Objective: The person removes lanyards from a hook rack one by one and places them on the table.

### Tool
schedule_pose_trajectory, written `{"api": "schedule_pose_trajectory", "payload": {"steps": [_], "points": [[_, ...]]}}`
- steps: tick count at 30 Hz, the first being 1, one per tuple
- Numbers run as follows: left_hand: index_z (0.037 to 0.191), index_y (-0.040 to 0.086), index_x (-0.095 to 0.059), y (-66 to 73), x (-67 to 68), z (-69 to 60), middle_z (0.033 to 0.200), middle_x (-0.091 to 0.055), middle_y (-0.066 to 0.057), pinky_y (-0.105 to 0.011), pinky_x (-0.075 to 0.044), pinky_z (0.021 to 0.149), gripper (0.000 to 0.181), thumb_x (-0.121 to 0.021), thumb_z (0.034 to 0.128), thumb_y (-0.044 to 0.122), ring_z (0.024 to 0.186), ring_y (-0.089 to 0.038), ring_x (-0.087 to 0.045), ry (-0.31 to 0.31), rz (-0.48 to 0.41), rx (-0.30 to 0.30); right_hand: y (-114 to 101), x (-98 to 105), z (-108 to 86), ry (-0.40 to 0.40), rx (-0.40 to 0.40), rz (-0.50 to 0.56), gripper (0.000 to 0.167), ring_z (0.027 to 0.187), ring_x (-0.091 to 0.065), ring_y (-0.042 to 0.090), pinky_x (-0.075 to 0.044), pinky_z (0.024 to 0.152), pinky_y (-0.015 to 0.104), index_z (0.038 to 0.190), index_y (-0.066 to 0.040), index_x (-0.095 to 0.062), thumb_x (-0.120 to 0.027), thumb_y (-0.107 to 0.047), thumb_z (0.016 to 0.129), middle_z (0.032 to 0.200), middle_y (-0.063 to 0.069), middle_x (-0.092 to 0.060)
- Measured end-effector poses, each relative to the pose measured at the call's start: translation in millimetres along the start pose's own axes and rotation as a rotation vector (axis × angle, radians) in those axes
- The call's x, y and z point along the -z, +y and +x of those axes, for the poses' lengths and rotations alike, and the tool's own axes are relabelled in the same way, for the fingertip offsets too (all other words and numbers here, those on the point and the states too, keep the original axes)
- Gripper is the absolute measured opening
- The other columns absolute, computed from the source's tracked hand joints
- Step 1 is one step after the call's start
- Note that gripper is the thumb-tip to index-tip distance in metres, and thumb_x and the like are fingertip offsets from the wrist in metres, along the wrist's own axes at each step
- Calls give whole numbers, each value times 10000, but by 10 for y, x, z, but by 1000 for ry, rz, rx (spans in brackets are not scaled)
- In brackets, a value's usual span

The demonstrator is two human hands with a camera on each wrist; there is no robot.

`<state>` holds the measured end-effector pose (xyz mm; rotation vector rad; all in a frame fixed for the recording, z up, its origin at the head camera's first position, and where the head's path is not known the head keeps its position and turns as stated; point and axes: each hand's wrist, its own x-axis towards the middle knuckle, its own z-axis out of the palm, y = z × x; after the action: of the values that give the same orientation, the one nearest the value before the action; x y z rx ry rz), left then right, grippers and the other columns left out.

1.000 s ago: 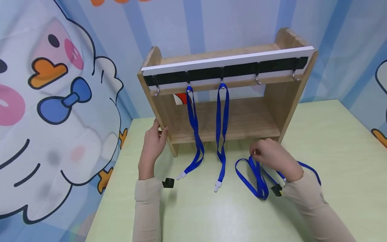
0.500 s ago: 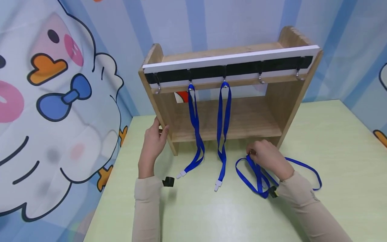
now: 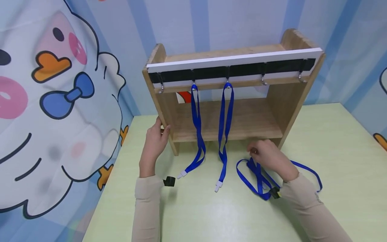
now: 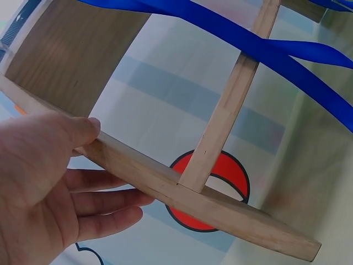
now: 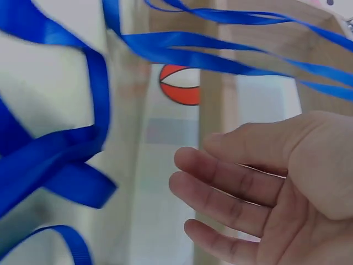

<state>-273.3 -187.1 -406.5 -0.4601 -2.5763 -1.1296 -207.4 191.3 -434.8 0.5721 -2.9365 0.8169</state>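
Observation:
A small wooden shelf [image 3: 257, 116] stands on the table. My left hand [image 3: 154, 139] grips its left side panel [image 4: 138, 176], thumb in front and fingers behind. Two blue lanyards hang from hooks on the shelf's front: one lanyard [image 3: 198, 131] on the second hook from the left, another lanyard [image 3: 221, 124] on the middle hook. Before the shelf's right end, my right hand [image 3: 270, 158] hovers over loose blue lanyards [image 3: 259, 178] lying in loops. In the right wrist view its fingers are loosely bent and hold nothing; a blue strap [image 5: 99, 94] passes apart from them.
A black strip [image 3: 208, 73] with several metal hooks runs along the shelf's top front; a bare hook [image 3: 264, 80] is right of the middle one. The pale green table [image 3: 199, 215] meets a printed cloth backdrop [image 3: 175, 23]. Black wrist mounts [image 3: 169, 181] stick out from the sleeves.
My right hand has shifted slightly left, and the loose strap that was at its fingertips a second ago now lies just below them. My left hand keeps its grip on the side panel.

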Motion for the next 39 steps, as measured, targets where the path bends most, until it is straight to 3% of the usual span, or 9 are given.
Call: {"api": "schedule_pose_trajectory", "payload": {"steps": [5, 13, 17, 23, 28, 39], "points": [[1476, -2, -398, 7, 1, 13, 1356, -581, -250, -485, -603, 802, 463, -518, 1073, 192, 1025, -378, -691, 3, -4, -4, -159, 118, -40, 59, 57, -6, 91, 711, -601, 177, -549, 635, 347, 931, -2, -736, -653, 28, 910, 843, 71, -684], [1469, 2, -404, -8, -12, -19, 1352, -586, -248, -485, -603, 800, 455, -517, 1072, 192, 1034, -373, -689, -7, -5, 33, -476, 411, -40, 153, 115, -18, 84, 673, -602, 142, -561, 629, 327, 974, -22, -730, -655, -52, 952, 807, 32, -691], [1469, 0, -405, -8, -13, -12, 1335, -596, -259, -492, -602, 795, 451, -515, 1072, 184, 1031, -374, -692, -6, -8, 31, -599, 553, 24, 248, 122, -28, 124, 676, -622, 161, -550, 604, 316, 1062, -18, -706, -677, -88, 964, 811, 49, -701], [1479, -3, -398, -14, -14, 3, 1336, -594, -264, -488, -605, 783, 462, -512, 1075, 188, 1021, -377, -696, 0, -4, 13, -724, 704, 144, 398, 216, -34, 222, 631, -591, 153, -515, 586, 325, 1176, 9, -654, -672, -82, 973, 785, 55, -685], [1469, 0, -410, -20, -12, -7, 1338, -596, -259, -484, -608, 778, 453, -519, 1072, 188, 1020, -371, -697, -2, -9, 23, -821, 793, 257, 497, 246, -24, 265, 636, -565, 159, -496, 602, 318, 1230, 13, -627, -656, -92, 989, 795, 65, -685], [1472, 13, -419, -11, -27, -2, 1336, -600, -244, -473, -611, 768, 450, -536, 1061, 153, 1001, -361, -702, 19, -24, 11, -1023, 982, 480, 580, 301, 5, 277, 628, -539, 204, -447, 594, 324, 1245, 21, -647, -646, -110, 1001, 750, 107, -657]]}}
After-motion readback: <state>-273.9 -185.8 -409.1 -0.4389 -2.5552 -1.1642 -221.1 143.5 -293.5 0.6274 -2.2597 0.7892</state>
